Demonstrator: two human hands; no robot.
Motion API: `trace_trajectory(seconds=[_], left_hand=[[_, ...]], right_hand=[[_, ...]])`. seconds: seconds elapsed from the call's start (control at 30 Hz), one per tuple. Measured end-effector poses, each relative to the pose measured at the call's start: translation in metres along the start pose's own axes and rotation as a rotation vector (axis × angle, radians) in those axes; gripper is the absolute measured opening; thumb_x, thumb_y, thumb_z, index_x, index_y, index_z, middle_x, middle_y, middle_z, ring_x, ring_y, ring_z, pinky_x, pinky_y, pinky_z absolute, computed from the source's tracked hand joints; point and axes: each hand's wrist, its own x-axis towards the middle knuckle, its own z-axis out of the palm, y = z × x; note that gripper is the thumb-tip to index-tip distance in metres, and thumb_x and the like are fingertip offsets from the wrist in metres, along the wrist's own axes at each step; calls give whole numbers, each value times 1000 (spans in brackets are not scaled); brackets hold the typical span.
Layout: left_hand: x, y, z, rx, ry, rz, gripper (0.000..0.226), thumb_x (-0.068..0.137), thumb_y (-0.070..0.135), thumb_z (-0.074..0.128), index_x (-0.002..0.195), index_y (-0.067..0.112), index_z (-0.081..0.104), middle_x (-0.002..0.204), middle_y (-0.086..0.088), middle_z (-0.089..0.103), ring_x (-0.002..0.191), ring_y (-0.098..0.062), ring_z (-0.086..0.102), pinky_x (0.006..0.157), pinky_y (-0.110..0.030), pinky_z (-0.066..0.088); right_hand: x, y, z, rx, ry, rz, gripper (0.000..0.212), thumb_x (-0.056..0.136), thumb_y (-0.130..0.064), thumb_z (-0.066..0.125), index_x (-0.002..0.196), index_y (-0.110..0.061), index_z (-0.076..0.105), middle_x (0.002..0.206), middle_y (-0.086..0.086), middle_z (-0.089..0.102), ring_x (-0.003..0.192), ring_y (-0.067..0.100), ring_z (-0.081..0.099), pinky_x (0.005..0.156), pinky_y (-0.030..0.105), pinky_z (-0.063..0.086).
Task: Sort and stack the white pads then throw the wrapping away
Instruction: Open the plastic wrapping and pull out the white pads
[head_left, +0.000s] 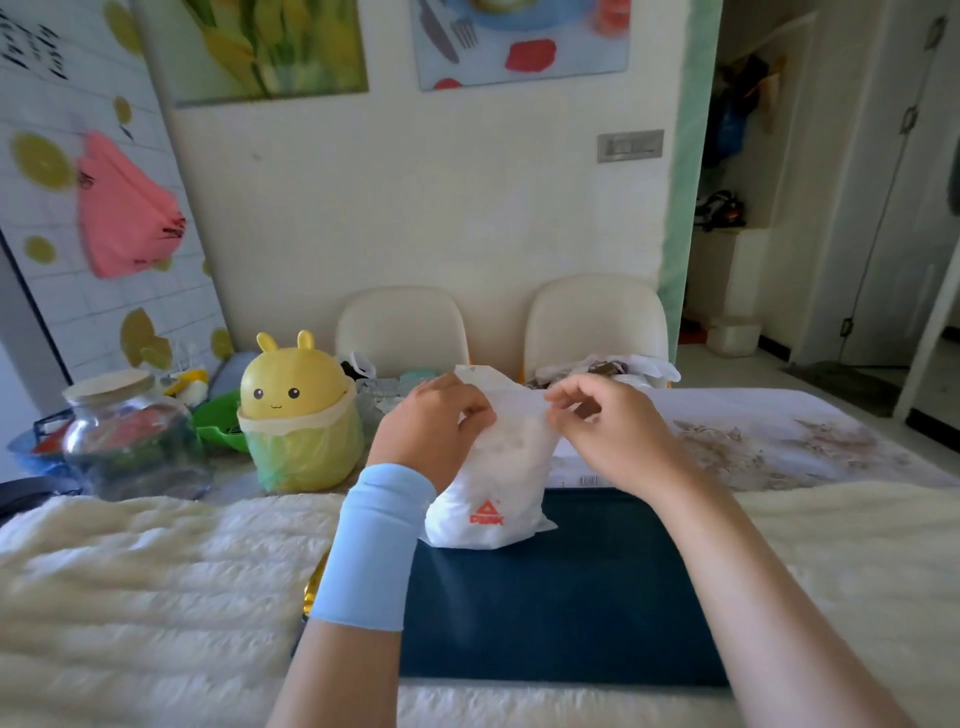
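On the far end of the dark blue mat (571, 597) a white wrapping bag (493, 483) with a red logo stands upright. Above the mat, the left hand (431, 421) and right hand (602, 431) each pinch the bag's top edge with curled fingers; its contents cannot be made out. Left of the mat sits a yellow bunny-faced bin (298, 415).
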Motion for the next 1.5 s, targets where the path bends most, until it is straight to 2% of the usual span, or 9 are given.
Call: trace_trajectory(seconds=[0.17, 0.53, 0.73, 0.87, 0.93, 1.07, 1.23, 1.37, 1.5], left_hand=[[-5, 11, -4, 25, -68, 21, 11, 92, 41, 62, 95, 38, 72, 97, 14, 63, 93, -10, 54, 79, -31, 49], [-3, -5, -19, -41, -89, -128, 11, 89, 25, 68, 88, 27, 78, 90, 14, 71, 82, -12, 63, 82, -28, 51], [-3, -11, -22, -169, -134, -222, 18, 92, 13, 61, 82, 23, 72, 78, 8, 70, 58, -7, 68, 68, -20, 53], [-3, -6, -16, -87, -91, -254, 18, 95, 9, 53, 91, 16, 68, 88, -4, 71, 79, -23, 69, 79, -36, 55], [-4, 4, -14, -65, -41, -262, 17, 97, 19, 53, 110, 17, 64, 112, -5, 66, 96, -25, 63, 86, -33, 49], [-10, 32, -1, -241, -231, -392, 93, 72, 53, 79, 143, 29, 24, 129, 3, 28, 103, -21, 45, 86, -29, 37], [-11, 33, 8, -309, -183, -262, 116, 63, 24, 88, 148, 36, 10, 131, 1, 24, 99, -22, 49, 85, -26, 41], [-9, 24, -5, -337, -65, -200, 104, 61, 16, 88, 140, 37, 22, 128, 4, 28, 100, -22, 55, 81, -26, 44], [-7, 16, -14, -90, -86, -189, 79, 66, 21, 86, 123, 21, 32, 120, 4, 22, 89, -18, 51, 79, -22, 40]], right_hand=[[-5, -10, 8, -69, -62, -107, 12, 91, -22, 71, 95, -30, 78, 98, -17, 72, 94, -1, 64, 91, 29, 53], [-5, -3, -14, -268, 14, -4, 8, 94, -28, 66, 89, -33, 70, 91, -20, 68, 90, 2, 62, 81, 31, 52], [-5, -4, -11, -335, 0, -14, 10, 97, -27, 61, 90, -32, 67, 90, -17, 68, 87, 5, 62, 76, 33, 52], [-6, -4, -10, -337, 6, -32, 10, 97, -26, 61, 91, -31, 67, 88, -16, 68, 84, 7, 62, 75, 33, 52], [-6, -2, -9, -336, 13, -35, 9, 96, -26, 62, 92, -31, 67, 89, -17, 68, 84, 7, 62, 74, 32, 51], [-5, 4, -7, -323, 4, -75, 21, 98, -25, 58, 111, -36, 70, 102, -17, 67, 91, 5, 60, 76, 25, 46], [-3, 6, 3, -272, 22, -207, 21, 93, -24, 70, 113, -26, 77, 111, -13, 62, 105, 8, 58, 88, 24, 44], [-2, 1, 5, -260, 163, -289, 7, 89, -19, 75, 91, -23, 79, 92, -15, 63, 87, -1, 51, 75, 10, 36], [-5, -8, 6, -32, -12, -126, 11, 94, -22, 67, 86, -28, 72, 83, -15, 69, 78, 1, 60, 74, 17, 48]])
